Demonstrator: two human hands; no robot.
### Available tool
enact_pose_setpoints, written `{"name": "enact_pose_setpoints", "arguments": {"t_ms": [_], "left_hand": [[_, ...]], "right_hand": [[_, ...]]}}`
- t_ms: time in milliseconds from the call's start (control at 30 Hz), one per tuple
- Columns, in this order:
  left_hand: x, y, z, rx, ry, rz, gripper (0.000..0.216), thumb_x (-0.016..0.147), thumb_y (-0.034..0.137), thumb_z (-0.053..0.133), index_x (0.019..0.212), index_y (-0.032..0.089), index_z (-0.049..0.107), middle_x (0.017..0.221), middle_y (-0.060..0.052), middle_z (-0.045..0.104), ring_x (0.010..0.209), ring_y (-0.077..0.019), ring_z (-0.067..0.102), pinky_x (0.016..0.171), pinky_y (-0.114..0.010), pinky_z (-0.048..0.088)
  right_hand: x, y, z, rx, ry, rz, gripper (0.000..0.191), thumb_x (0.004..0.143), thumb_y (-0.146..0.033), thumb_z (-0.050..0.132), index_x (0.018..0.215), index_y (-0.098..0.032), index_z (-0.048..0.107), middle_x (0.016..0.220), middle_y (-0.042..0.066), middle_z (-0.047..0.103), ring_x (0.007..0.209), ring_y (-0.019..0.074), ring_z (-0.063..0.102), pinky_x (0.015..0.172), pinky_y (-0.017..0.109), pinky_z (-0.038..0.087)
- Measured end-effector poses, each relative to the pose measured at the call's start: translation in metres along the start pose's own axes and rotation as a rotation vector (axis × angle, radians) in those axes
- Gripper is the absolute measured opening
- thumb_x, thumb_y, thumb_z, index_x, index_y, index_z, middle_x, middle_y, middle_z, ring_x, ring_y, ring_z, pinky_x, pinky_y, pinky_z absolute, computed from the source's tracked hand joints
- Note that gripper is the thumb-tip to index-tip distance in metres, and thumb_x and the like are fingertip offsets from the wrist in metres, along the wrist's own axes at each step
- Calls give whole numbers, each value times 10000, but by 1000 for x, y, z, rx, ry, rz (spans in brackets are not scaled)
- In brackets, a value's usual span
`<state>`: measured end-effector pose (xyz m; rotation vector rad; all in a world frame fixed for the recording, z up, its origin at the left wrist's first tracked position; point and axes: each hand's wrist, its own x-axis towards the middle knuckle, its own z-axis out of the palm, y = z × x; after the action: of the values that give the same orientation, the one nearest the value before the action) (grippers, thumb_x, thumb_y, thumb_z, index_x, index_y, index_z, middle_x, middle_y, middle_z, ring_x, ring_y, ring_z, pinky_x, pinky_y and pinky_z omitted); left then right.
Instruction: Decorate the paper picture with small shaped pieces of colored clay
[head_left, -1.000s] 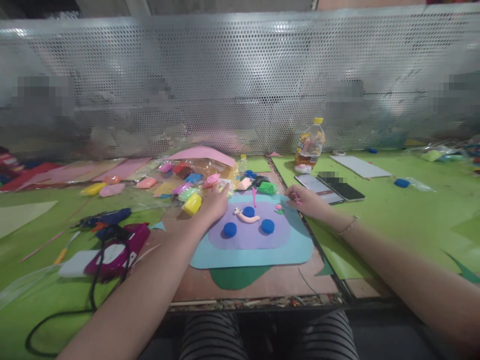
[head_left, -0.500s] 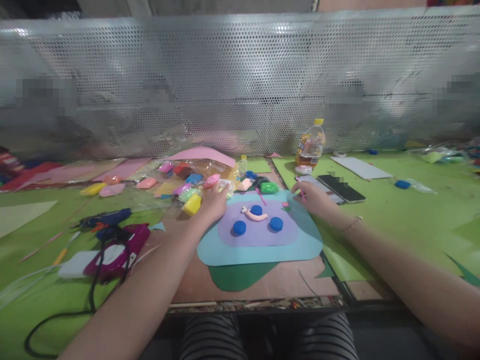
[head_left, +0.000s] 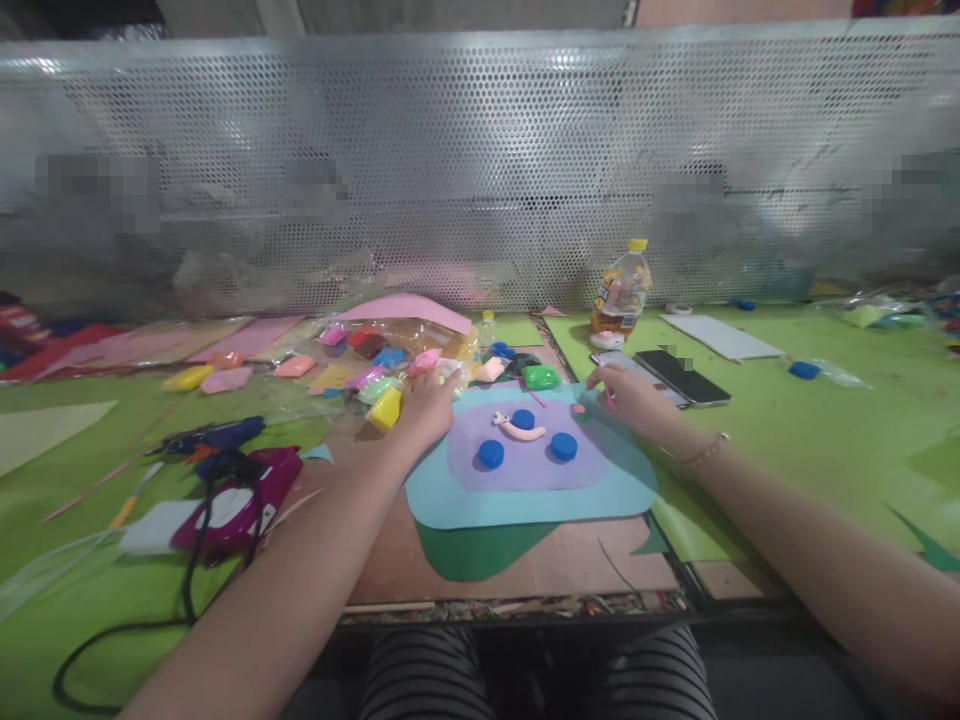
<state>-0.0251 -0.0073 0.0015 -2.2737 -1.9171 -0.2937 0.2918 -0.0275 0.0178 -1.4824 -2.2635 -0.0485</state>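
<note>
A light blue foam-like sheet (head_left: 525, 512) lies in front of me with a lilac panel (head_left: 525, 475) on it. On the panel are blue discs (head_left: 564, 446) and a curved pale pink clay piece (head_left: 523, 431) with a small white end. My left hand (head_left: 429, 405) rests at the sheet's upper left edge, fingers loosely apart, beside a yellow clay packet (head_left: 385, 409). At the upper right edge, my right hand (head_left: 628, 395) has its fingers bent together round a thin pink stick (head_left: 609, 399), mostly hidden. A small pink piece (head_left: 578, 409) sits on the sheet near it.
Several clay packets (head_left: 388, 357) lie behind my left hand. A glue gun (head_left: 217, 437) and a magenta device (head_left: 232, 508) with a black cable are at left. A drink bottle (head_left: 621, 300) and a phone (head_left: 682, 377) are at right; a perforated metal screen (head_left: 480, 150) stands behind.
The light blue sheet, with the discs and clay piece on it, has shifted slightly to the right. My right hand has moved a little right too; my left hand is nearly still.
</note>
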Motion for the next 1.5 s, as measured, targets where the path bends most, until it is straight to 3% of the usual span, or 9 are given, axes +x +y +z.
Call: {"name": "enact_pose_setpoints", "arguments": {"t_ms": [233,467,700,833,933,1033,1200,1367,1500], "left_hand": [[-2,3,-3,31,64,44,540,748,104,423,1260,261,493,1341,-91,430,1227,-274,384,990,-444,312],[-2,10,-8,-60,184,117,496,752,82,403,1197,249,548,1276,-78,497,1216,-243,401,1040,-421,265],[-9,20,-21,-273,219,483,475,852,301,437,1316,201,403,1305,-76,476,1208,-205,403,1026,-357,299],[-13,23,-26,-315,200,670,331,899,309,359,1133,173,550,1175,-86,571,1113,-198,477,972,-336,336],[-12,21,-28,-305,146,549,313,913,279,304,930,169,596,917,-78,637,896,-189,562,814,-308,409],[-13,17,-31,-276,90,333,302,922,290,280,924,187,565,776,-47,631,745,-183,582,668,-280,405],[-15,18,-35,-219,78,271,343,935,336,251,924,187,561,762,-50,644,732,-199,605,626,-278,387],[-13,20,-33,-82,47,157,395,930,332,226,958,173,587,828,-89,670,787,-230,629,641,-299,413],[-11,18,-32,81,-49,52,356,886,239,293,915,135,633,880,-143,678,839,-280,636,671,-343,437]], "right_hand": [[-1,-10,-5,4,17,-95,231,758,-113,441,935,-141,586,924,128,591,862,263,556,784,377,425],[-3,-33,-5,117,21,-122,278,922,-277,318,1017,-191,565,1014,114,594,953,247,537,837,386,419],[6,-84,-24,196,-134,-396,316,941,-312,319,988,-205,612,980,96,563,917,211,546,846,345,438],[18,-115,-30,401,-215,-558,268,930,-270,350,1014,-222,600,999,46,587,922,179,549,847,315,447],[29,-120,-26,549,-163,-474,202,893,-282,430,971,-220,606,967,28,620,890,172,572,824,302,462],[41,-106,-20,641,-72,-317,207,832,-361,525,941,-203,602,880,32,641,826,179,599,761,299,486],[50,-55,-9,587,38,-28,295,824,-425,486,846,-166,626,674,28,630,611,156,568,567,267,450],[50,-8,10,659,39,68,319,788,-475,530,814,-170,620,725,34,654,631,150,575,603,265,453],[50,3,21,536,119,148,216,796,-351,497,794,-173,620,691,23,644,620,146,570,582,242,421]]}}
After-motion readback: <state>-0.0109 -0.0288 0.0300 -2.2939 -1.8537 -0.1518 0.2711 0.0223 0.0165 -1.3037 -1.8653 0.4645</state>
